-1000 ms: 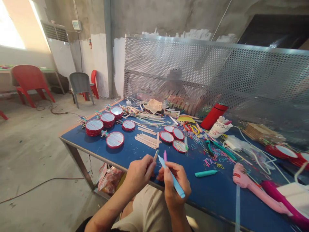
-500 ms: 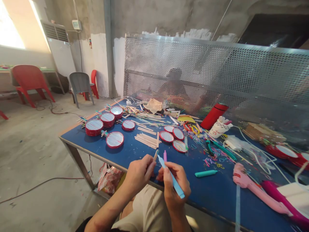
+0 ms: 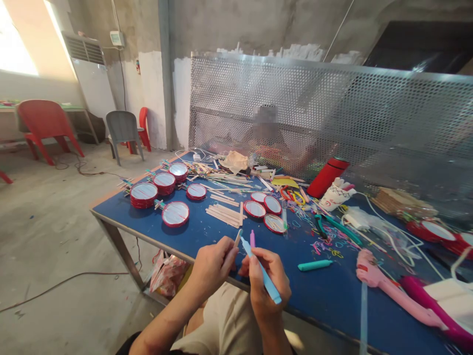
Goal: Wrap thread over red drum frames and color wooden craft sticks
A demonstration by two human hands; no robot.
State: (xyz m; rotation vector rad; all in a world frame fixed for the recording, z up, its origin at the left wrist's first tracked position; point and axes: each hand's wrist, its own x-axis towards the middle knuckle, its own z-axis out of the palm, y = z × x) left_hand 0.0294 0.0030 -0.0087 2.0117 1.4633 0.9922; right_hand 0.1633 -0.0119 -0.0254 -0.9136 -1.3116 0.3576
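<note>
My left hand (image 3: 217, 260) is closed on a thin wooden craft stick (image 3: 237, 240), which points up and away from me, its upper end tinted bluish. Between the fingers of my right hand (image 3: 270, 278) is a light blue marker (image 3: 266, 280). Its tip is at or very close to the coloured end of the stick; I cannot tell if they touch. A purple marker (image 3: 253, 238) sticks out just beyond my right hand, its lower part hidden. To the right, a teal marker (image 3: 315, 265) lies on the blue table (image 3: 314, 305). Plain craft sticks (image 3: 225, 214) lie in a row beyond my hands.
Red-rimmed round pieces (image 3: 175, 214) stand in stacks and singly at the left. A pink glue gun (image 3: 399, 291), teal-handled pliers (image 3: 340, 229), a red bottle (image 3: 327, 177) and a paper cup (image 3: 336, 195) are at the right. A perforated metal panel (image 3: 314, 108) rises behind.
Both hands keep nearly the same place. The marker's rear end has shifted very slightly left, and the stick's end looks a little bluer.
</note>
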